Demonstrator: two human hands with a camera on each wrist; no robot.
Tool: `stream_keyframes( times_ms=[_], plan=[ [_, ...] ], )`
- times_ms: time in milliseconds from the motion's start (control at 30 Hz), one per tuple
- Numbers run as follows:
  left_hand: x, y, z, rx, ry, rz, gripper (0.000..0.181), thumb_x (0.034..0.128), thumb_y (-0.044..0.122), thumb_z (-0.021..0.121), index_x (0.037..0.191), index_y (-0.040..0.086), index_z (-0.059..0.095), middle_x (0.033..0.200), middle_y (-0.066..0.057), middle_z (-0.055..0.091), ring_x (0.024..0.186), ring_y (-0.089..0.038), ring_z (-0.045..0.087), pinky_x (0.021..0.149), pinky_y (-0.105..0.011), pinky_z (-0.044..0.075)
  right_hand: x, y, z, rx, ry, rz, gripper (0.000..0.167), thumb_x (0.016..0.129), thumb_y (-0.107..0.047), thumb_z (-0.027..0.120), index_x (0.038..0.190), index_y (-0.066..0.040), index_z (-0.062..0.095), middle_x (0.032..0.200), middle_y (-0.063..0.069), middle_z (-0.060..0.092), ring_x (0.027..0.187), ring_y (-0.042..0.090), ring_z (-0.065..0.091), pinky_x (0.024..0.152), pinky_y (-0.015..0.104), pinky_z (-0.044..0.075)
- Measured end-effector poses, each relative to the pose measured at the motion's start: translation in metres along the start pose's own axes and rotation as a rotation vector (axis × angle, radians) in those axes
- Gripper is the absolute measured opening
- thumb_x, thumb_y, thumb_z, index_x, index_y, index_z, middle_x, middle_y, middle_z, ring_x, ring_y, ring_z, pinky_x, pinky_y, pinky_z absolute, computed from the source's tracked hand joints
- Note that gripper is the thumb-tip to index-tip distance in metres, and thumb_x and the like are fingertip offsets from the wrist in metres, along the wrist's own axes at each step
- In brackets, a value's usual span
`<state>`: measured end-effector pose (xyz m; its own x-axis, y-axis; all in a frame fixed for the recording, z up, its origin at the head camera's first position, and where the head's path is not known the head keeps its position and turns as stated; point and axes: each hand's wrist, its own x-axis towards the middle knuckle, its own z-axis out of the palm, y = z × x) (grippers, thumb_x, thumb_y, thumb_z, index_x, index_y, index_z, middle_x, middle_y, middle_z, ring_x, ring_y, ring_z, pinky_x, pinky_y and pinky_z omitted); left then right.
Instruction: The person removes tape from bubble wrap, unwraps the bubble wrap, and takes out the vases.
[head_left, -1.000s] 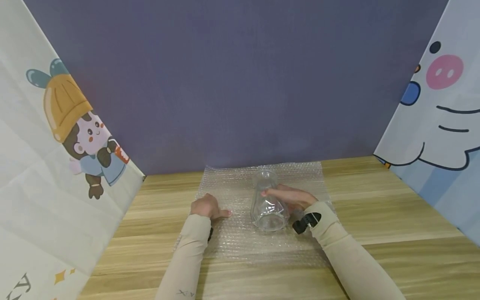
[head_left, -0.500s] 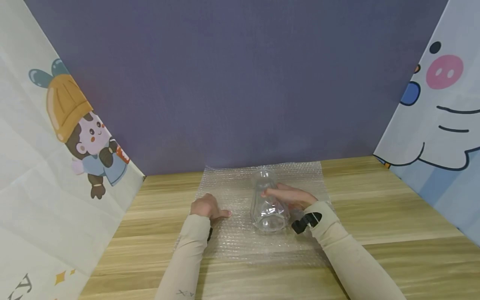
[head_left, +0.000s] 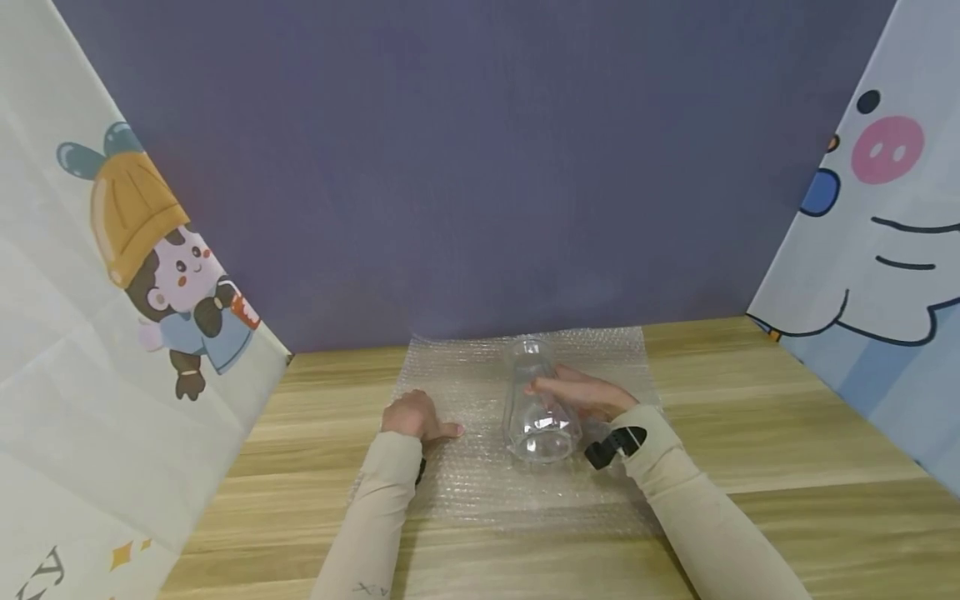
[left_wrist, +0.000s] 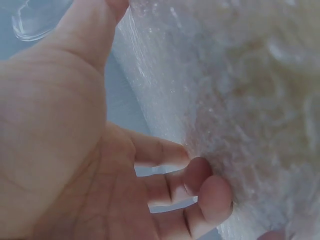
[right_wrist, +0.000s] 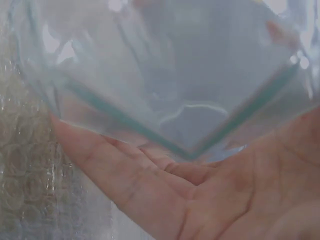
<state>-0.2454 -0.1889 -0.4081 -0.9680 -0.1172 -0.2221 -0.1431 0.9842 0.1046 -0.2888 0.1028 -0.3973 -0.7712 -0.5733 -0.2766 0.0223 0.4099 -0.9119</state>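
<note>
Where the wooden table (head_left: 525, 571) comes nearest, two pale sleeves (head_left: 367, 525) reach across it. The left hand (head_left: 416, 415), loosely bent and gripping nothing, touches the left side of the bubble wrap (head_left: 480, 496). The right hand (head_left: 591, 395) curls thumb and fingers round a clear glass vase (head_left: 536, 423), near the middle of the bubble wrap. Beyond stands a dark purple panel (head_left: 480, 167).

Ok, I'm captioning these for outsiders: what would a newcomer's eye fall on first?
Probably the shiny clear vessel held in the right hand, with bubble wrap spread beneath. Next, likely the orange-hatted cartoon figure on the left panel and the pink snout on the right one.
</note>
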Motion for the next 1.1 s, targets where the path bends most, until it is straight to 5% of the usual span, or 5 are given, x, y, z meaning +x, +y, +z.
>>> stream_keyframes(
  times_ms=[167,433,667,933,1100],
  plan=[
    [-0.0001,0.0018,0.0010,0.032,0.007,0.000,0.115,0.0797,0.072,0.073,0.147,-0.016,0.041,0.147,-0.033,0.046,0.112,-0.042,0.065,0.095,-0.049,0.057,-0.0013,-0.0006,-0.0008,0.031,-0.002,0.001,0.083,0.095,-0.041,0.059,0.162,-0.011,0.020,0.160,0.026,0.033,0.145,0.046,0.037,0.108,0.073,0.039],
    [-0.0005,0.0044,0.0010,0.031,0.005,-0.016,0.116,0.0799,0.071,0.073,0.149,-0.015,0.037,0.147,-0.034,0.040,0.124,-0.049,0.055,0.097,-0.051,0.056,-0.0031,-0.0058,-0.0030,0.044,0.017,-0.038,0.071,0.097,-0.038,0.055,0.157,-0.011,0.030,0.134,0.017,0.050,0.122,0.033,0.050,0.099,0.057,0.051],
    [-0.0024,0.0045,0.0007,0.039,0.000,-0.021,0.114,0.0793,0.072,0.073,0.146,-0.015,0.041,0.142,-0.033,0.042,0.122,-0.045,0.049,0.089,-0.047,0.058,-0.0066,-0.0045,-0.0041,0.084,0.006,-0.092,0.076,0.098,-0.032,0.052,0.164,-0.014,0.019,0.161,0.028,0.034,0.142,0.053,0.041,0.102,0.071,0.046],
    [-0.0025,0.0042,0.0013,0.059,-0.012,-0.014,0.114,0.0799,0.074,0.071,0.148,-0.012,0.041,0.138,-0.031,0.043,0.110,-0.038,0.045,0.078,-0.041,0.057,-0.0070,-0.0062,-0.0060,0.102,0.078,-0.117,0.077,0.096,-0.031,0.056,0.164,-0.025,0.021,0.167,0.021,0.025,0.143,0.055,0.038,0.098,0.073,0.047],
    [-0.0012,0.0028,0.0017,0.044,-0.020,-0.031,0.114,0.0794,0.074,0.071,0.149,-0.012,0.040,0.141,-0.030,0.041,0.109,-0.037,0.044,0.074,-0.040,0.057,-0.0069,-0.0062,-0.0086,0.116,0.103,-0.106,0.076,0.096,-0.030,0.053,0.163,-0.020,0.021,0.166,0.022,0.026,0.143,0.053,0.039,0.101,0.071,0.046]
  ],
)
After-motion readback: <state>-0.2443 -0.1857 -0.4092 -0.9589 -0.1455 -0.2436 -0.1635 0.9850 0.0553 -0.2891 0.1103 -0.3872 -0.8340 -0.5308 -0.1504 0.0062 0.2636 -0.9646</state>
